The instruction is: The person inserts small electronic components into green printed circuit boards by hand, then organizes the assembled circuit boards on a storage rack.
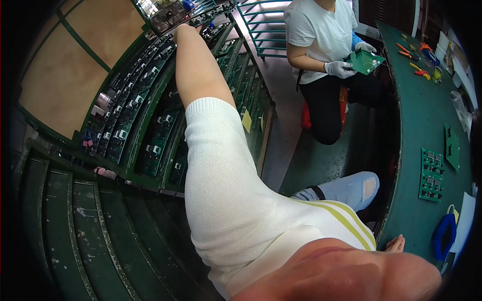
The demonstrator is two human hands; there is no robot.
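Along the right side runs a green desk (414, 120), bearing a green circuit board (432, 174), a second board (451, 147) just beside it, a blue loop (444, 237) and, farther off, pliers (419, 71). To the left slopes a dark green rack (142, 128), lined with rows of circuit boards (116, 143) that have white parts on them. The person's left arm stretches to the rack's far end, where the left hand (185, 28) is mostly hidden; I cannot tell whether it holds anything. The right hand (395, 244) shows only its fingers, close together at the desk's near edge; its grip cannot be told. Beyond, a seated co-worker (321, 30) in white gloves holds another green board (366, 61).
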